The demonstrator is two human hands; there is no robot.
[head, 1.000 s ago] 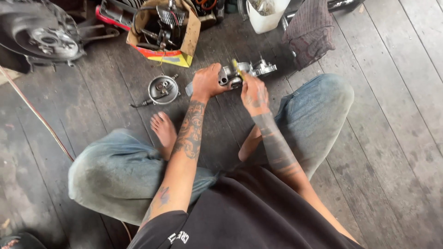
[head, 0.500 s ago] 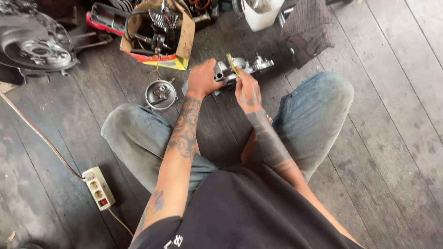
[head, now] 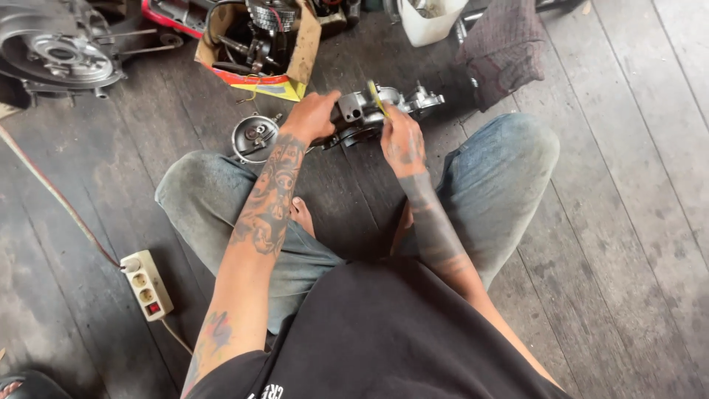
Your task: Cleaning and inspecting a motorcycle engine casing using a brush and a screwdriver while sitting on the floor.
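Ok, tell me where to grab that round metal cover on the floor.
Take the round cover by its raised rim, fingers coming straight down from above. It lies flat and open side up on the floorboards, clear of the left hand, so the rim is free.

Black T-shirt with white lettering at the hem, faded grey-blue jeans, bare feet; dense tattoos cover both forearms down to left hand (head: 312, 115) and right hand (head: 402, 140)

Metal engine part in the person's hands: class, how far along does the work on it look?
Done: the metal engine part is off any machine, and a round cover lies loose on the floor. In hand: the left hand steadies the part while the right hand works a yellow-handled tool on it. What is left cannot be told.
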